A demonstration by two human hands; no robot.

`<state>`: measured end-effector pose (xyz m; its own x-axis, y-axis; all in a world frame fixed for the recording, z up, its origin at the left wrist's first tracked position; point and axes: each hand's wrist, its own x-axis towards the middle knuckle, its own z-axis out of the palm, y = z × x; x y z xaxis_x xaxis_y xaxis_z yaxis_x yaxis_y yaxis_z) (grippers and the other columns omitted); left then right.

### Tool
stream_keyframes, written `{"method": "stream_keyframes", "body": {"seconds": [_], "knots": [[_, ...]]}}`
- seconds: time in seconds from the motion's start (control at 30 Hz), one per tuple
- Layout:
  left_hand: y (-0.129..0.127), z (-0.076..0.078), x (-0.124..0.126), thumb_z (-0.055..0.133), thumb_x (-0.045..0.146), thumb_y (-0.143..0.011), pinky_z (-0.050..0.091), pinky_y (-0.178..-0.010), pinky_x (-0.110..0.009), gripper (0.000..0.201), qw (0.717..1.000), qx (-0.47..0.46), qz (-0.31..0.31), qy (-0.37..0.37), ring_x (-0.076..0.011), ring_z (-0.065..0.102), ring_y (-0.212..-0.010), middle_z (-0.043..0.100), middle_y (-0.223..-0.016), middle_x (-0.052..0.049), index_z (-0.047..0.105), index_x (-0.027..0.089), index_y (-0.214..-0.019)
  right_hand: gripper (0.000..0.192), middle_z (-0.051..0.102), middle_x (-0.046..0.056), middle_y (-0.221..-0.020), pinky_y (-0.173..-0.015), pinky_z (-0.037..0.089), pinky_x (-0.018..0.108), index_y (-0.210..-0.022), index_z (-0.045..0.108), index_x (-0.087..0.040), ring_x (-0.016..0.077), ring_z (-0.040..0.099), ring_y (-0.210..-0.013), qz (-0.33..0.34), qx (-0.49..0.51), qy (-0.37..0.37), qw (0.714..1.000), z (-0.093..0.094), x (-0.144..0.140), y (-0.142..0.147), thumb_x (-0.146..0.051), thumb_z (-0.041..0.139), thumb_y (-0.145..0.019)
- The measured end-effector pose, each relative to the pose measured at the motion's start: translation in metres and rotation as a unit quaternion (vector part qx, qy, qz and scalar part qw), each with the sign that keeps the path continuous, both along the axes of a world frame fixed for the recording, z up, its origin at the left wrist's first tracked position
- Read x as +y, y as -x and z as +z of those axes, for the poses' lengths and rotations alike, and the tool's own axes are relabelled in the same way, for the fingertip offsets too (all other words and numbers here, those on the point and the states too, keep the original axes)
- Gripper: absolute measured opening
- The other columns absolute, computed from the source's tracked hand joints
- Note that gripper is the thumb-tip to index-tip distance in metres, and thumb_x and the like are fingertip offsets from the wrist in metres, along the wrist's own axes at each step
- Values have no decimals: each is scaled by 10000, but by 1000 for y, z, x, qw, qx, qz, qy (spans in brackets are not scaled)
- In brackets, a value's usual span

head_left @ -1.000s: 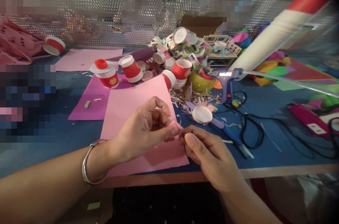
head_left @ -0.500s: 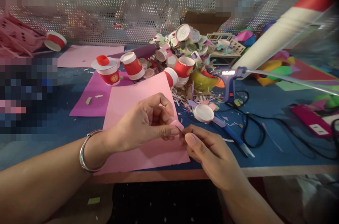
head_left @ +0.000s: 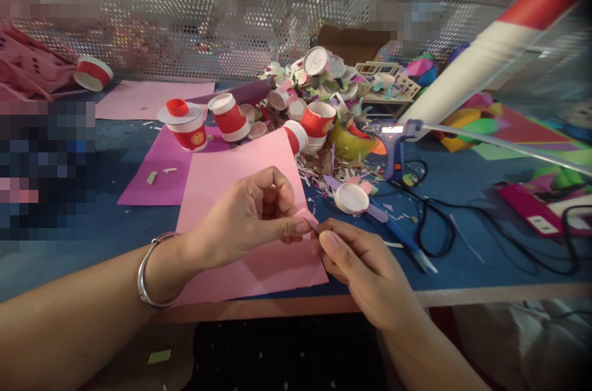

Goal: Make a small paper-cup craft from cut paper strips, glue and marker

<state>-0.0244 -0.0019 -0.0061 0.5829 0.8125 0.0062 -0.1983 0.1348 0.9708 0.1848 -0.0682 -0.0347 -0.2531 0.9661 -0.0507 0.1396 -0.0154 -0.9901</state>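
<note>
Craft workshop: glue gun (head_left: 393, 138), paper scraps (head_left: 319, 169)

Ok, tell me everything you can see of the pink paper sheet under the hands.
The pink paper sheet is a plain, matte rectangle lying flat on the blue table, its near edge close to the table's front rim. Its far left part overlaps a purple sheet. The left hand hovers over it, pinching a small pink scrap with the right hand.

Legible text: none.
The red paper cups (head_left: 193, 135) carry a round gold emblem and the round lid (head_left: 314, 60) a printed pattern, both too blurred to read.
</note>
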Motion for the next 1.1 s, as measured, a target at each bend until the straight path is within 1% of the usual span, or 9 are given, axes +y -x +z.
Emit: {"method": "stream_keyframes", "body": {"seconds": [0.17,0.3,0.5,0.7,0.9,1.1], "knots": [[0,0,-5,834,166,-819,567,-661,-213,328,999,-6,16,37,-92,669,-681,653,-746,30,509,167,-858,373,314,-70,-615,-454,178,272,-788,541,-206,92,214,-515,1,8,1,1000,1,0,1,-477,510,-1043],[0,-1,-7,826,169,-830,568,-686,-228,316,999,-13,17,36,-106,676,-718,657,-769,21,514,169,-880,383,319,-67,-625,-456,180,270,-777,533,-207,93,223,-525,0,17,4,1000,2,2,2,-481,507,-1043],[-2,2,-9,793,133,-853,551,-661,-202,339,999,-22,18,39,-84,669,-693,654,-746,44,457,181,-859,380,326,-69,-622,-458,189,269,-773,534,-209,92,233,-529,1,16,1,1000,1,2,2,-469,508,-1048],[-6,3,-9,734,70,-881,540,-638,-190,385,999,-46,20,15,-77,675,-673,692,-730,46,377,204,-830,396,326,-67,-616,-452,178,276,-746,511,-209,92,227,-521,-2,19,5,1000,2,2,3,-474,518,-1040],[-6,2,-9,746,97,-870,532,-639,-217,407,999,-18,42,10,-99,674,-692,691,-738,28,361,211,-805,395,308,-68,-618,-439,169,269,-755,512,-211,90,216,-516,-4,14,7,1000,2,3,3,-487,516,-1037],[-4,2,-9,751,125,-872,506,-633,-230,445,999,2,35,16,-93,648,-680,695,-744,21,328,211,-766,402,296,-70,-616,-439,170,268,-752,503,-212,90,206,-512,-2,3,3,1000,2,3,3,-486,500,-1045]]}}
